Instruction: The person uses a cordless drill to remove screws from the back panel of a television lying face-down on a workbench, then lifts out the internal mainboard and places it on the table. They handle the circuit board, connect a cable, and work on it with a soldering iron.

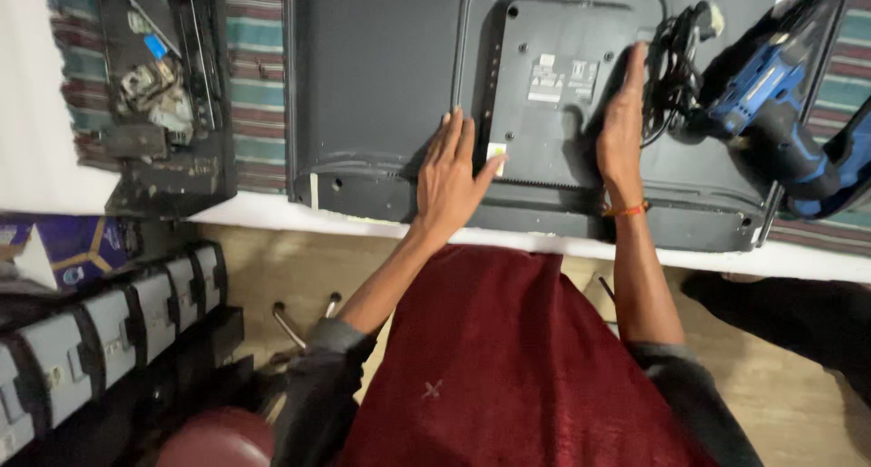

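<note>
Bare back panel (381,68) lies open at upper centre; coiled cable (676,63) and blue drill (771,95) crowd the upper right.

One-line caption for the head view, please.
Both hands, left and right, rest flat on a TV back panel beside a blue drill.

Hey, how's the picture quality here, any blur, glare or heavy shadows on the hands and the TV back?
Head view: sharp, no motion blur on the left hand or right hand; soft sheen, no harsh glare, on the grey TV back panel; right hand casts a shadow to its left; blue cordless drill clear; floor area dim.
</note>
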